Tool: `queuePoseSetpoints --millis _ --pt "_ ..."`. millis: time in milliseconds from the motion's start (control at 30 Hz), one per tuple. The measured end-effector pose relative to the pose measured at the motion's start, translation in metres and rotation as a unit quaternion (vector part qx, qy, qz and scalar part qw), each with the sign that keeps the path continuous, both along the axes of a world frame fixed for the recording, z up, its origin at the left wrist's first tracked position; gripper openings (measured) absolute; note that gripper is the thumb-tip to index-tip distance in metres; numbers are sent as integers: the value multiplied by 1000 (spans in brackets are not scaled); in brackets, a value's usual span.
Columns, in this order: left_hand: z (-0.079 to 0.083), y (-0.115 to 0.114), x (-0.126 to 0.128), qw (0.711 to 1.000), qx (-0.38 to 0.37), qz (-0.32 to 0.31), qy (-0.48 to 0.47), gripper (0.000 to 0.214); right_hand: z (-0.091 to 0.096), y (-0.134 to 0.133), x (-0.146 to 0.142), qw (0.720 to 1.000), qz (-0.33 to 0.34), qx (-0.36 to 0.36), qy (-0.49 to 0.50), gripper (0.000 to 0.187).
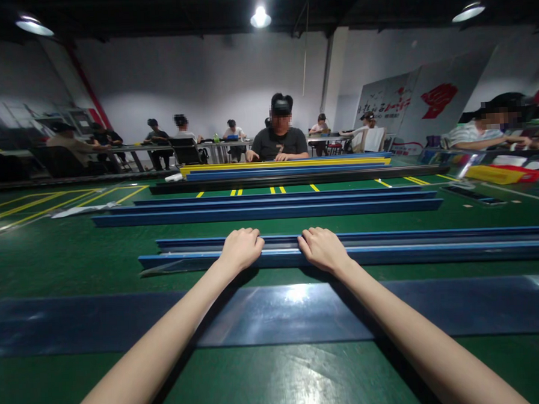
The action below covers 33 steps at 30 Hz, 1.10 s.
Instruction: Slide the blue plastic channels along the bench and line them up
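A long blue channel-shaped profile [412, 255] lies crosswise in front of me, its two raised edges running left to right. My left hand [243, 249] is closed over it left of the middle, with the fingers curled inward. A short gap to the right, my right hand [321, 247] grips the same profile. The undersides of both hands are hidden. Thin clear film [176, 266] hangs loose along the profile's left end. Nearer to me, under my forearms, a flat glossy blue strip [285, 322] lies across the table.
Beyond my hands lie more blue profiles [270, 212], a black one [304, 178] and a yellow one [290, 165] on the green table [65, 261]. A person [280, 138] sits opposite. A phone [472, 195] and a yellow-red item [498, 174] lie at right.
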<state>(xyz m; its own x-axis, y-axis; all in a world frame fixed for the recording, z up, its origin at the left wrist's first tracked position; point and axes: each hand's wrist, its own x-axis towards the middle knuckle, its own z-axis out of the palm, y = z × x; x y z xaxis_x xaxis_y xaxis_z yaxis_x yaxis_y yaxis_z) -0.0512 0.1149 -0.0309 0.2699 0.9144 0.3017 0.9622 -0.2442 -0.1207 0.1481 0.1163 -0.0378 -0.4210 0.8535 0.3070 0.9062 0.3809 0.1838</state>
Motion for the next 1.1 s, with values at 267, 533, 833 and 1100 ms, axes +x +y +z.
queuePoseSetpoints --millis 267,533,833,1100 --pt "-6 4 37 1000 -5 -10 -16 32 0 -1 -18 1000 14 -11 12 45" --pt "-2 4 14 1000 -15 7 -8 34 5 1 21 1000 30 5 1 45" --pt "-4 7 -36 999 -39 31 7 34 -3 11 89 994 -87 31 53 43" --pt "6 7 -27 998 -44 7 42 36 0 12 77 988 -136 50 54 45"
